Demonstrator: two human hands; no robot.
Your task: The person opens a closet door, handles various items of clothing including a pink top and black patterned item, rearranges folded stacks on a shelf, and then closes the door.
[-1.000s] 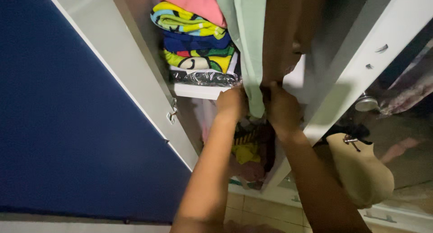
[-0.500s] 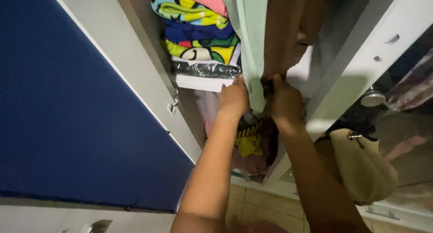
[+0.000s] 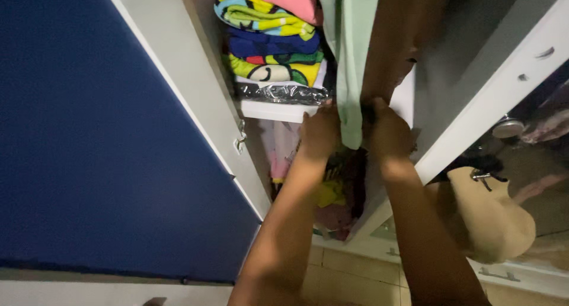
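While both arms reach up into the wardrobe (image 3: 195,80) | left hand (image 3: 320,134) grip clamped on the mint-green garment (image 3: 354,63) hem | right hand (image 3: 390,134) pinches the brown garment (image 3: 403,39) hem — both hang just above, beside the folded towels (image 3: 269,39).
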